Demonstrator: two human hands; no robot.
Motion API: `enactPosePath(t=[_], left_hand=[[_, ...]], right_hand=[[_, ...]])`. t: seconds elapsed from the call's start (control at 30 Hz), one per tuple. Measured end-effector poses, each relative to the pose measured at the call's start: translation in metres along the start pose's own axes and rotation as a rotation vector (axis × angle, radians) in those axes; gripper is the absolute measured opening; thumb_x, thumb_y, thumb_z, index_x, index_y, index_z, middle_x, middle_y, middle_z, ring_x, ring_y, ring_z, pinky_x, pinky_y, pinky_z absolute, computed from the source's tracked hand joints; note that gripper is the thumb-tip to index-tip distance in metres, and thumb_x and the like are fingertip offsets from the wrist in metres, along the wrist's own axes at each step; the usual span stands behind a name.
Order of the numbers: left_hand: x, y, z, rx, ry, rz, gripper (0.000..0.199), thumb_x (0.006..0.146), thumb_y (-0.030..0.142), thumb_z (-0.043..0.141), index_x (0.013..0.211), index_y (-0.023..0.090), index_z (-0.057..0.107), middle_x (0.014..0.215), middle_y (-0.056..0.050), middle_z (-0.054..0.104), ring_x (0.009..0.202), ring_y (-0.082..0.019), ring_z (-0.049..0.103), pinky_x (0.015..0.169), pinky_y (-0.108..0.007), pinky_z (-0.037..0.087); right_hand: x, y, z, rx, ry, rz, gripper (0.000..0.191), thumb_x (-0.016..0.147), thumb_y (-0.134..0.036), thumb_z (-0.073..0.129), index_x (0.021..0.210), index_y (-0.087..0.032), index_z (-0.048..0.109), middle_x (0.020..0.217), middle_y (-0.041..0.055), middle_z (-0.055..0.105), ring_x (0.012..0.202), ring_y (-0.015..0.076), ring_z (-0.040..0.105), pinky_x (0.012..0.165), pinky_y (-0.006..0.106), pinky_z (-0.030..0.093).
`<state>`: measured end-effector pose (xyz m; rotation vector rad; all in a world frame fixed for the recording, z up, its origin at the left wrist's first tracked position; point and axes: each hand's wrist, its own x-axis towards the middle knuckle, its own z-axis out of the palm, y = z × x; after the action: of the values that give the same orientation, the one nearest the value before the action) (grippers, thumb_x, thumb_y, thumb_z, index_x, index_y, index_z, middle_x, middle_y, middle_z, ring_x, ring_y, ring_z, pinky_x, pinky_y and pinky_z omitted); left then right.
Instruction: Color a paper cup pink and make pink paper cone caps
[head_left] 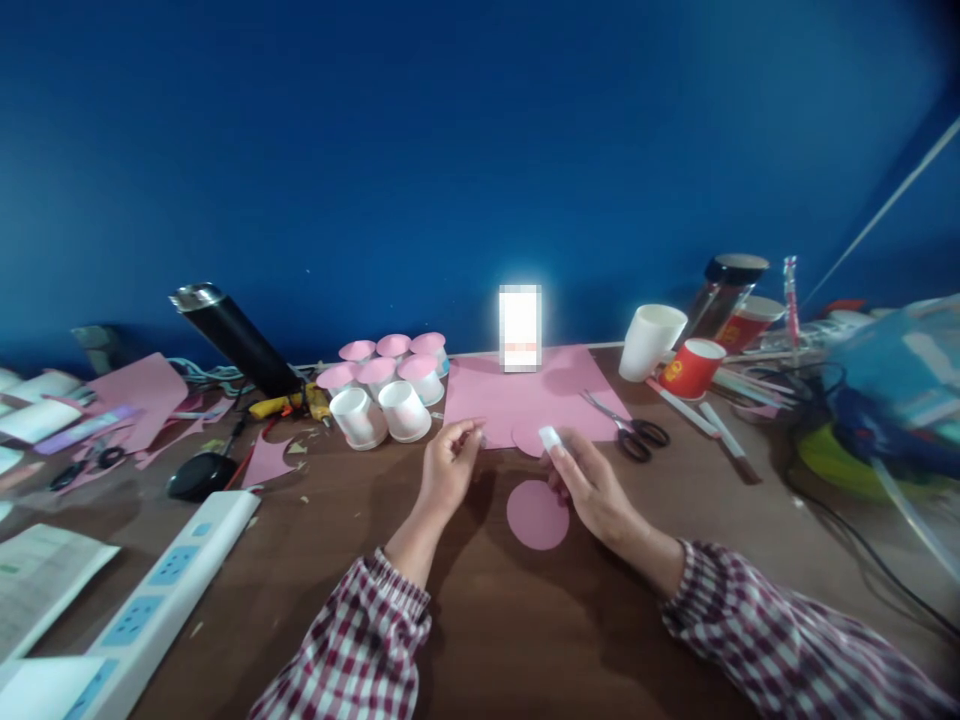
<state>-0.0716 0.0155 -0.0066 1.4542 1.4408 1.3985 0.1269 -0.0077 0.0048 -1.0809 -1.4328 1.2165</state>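
My right hand (592, 485) is wrapped round a small tube with a white end (550, 438); my fingers hide most of it. My left hand (452, 460) is closed in a pinch above the table, and what lies between its fingertips is too small to make out. A pink paper disc (538, 516) lies flat between my hands. Behind it, a second pink disc (528, 438) overlaps the edge of a large pink sheet (517, 395). Scissors (639, 438) with black handles rest on the sheet's right side.
Upturned white paper cups (358, 420) stand left of the sheet, several topped with pink discs. A black flask (240, 340), power strip (161, 590) and pink scraps (268, 462) lie left. On the right are a white cup (651, 343), red cup (691, 370) and markers (729, 443).
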Motion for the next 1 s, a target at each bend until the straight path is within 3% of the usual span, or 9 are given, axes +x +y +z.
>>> enactPosePath(t=[0.13,0.3,0.43,0.63,0.7,0.83,0.9,1.0], left_hand=[[-0.006,0.007,0.002,0.154,-0.129,0.129,0.02,0.083,0.029,0.063,0.096,0.016,0.069,0.098,-0.008,0.071,0.087,-0.018,0.066,0.078,-0.03,0.052],[-0.013,0.006,0.006,0.407,-0.318,0.341,0.018,0.082,0.015,0.059,0.098,0.018,0.067,0.096,-0.006,0.069,0.087,-0.018,0.064,0.081,-0.032,0.051],[-0.013,0.005,0.004,0.576,-0.303,0.419,0.015,0.082,0.012,0.057,0.093,0.017,0.066,0.094,-0.007,0.068,0.089,-0.019,0.062,0.081,-0.032,0.05],[-0.009,0.016,-0.007,0.951,-0.226,0.44,0.01,0.077,0.014,0.056,0.07,0.016,0.062,0.076,-0.007,0.061,0.076,-0.02,0.057,0.069,-0.033,0.047],[-0.009,0.021,-0.009,1.019,-0.19,0.464,0.009,0.078,0.016,0.057,0.074,0.016,0.065,0.08,-0.007,0.061,0.079,-0.021,0.057,0.072,-0.034,0.047],[-0.017,0.029,-0.005,0.877,-0.172,0.536,0.018,0.084,0.026,0.057,0.098,0.018,0.066,0.096,-0.009,0.064,0.091,-0.023,0.058,0.081,-0.038,0.047],[-0.027,0.031,-0.003,0.743,-0.309,0.544,0.017,0.088,0.027,0.054,0.093,0.017,0.066,0.091,-0.008,0.065,0.086,-0.02,0.06,0.078,-0.034,0.049],[-0.047,0.031,-0.004,0.651,-0.534,0.616,0.016,0.088,0.027,0.055,0.087,0.017,0.067,0.085,-0.007,0.067,0.081,-0.02,0.062,0.075,-0.033,0.051]], right_hand=[[0.006,-0.006,-0.002,0.021,0.121,0.029,0.037,0.087,-0.056,0.053,0.095,-0.02,0.058,0.069,-0.002,0.054,0.053,0.0099,0.047,0.046,0.021,0.038],[0.012,-0.004,-0.009,0.038,0.184,0.058,0.035,0.087,-0.054,0.054,0.086,-0.019,0.059,0.066,-0.002,0.054,0.053,0.01,0.047,0.046,0.02,0.035],[0.013,-0.001,-0.01,0.038,0.178,0.059,0.036,0.087,-0.054,0.054,0.084,-0.019,0.059,0.062,-0.0029,0.052,0.052,0.0102,0.045,0.046,0.021,0.034],[0.012,-0.003,-0.008,0.049,0.188,0.084,0.035,0.086,-0.053,0.055,0.086,-0.019,0.059,0.062,-0.0034,0.051,0.052,0.0099,0.044,0.046,0.021,0.033],[0.011,-0.006,-0.009,0.054,0.178,0.084,0.035,0.086,-0.053,0.055,0.086,-0.019,0.059,0.061,-0.0034,0.051,0.053,0.0103,0.045,0.047,0.021,0.034],[0.01,-0.009,-0.01,0.082,0.16,0.063,0.037,0.084,-0.051,0.059,0.103,-0.019,0.055,0.073,-0.001,0.059,0.057,0.0112,0.05,0.05,0.022,0.039],[0.009,-0.007,-0.011,0.085,0.172,0.04,0.038,0.083,-0.049,0.061,0.107,-0.021,0.05,0.074,-0.0017,0.06,0.056,0.0111,0.05,0.048,0.022,0.038],[0.008,-0.006,-0.014,0.065,0.171,-0.007,0.031,0.083,-0.045,0.063,0.097,-0.021,0.05,0.065,-0.0049,0.054,0.052,0.0098,0.046,0.047,0.021,0.035]])
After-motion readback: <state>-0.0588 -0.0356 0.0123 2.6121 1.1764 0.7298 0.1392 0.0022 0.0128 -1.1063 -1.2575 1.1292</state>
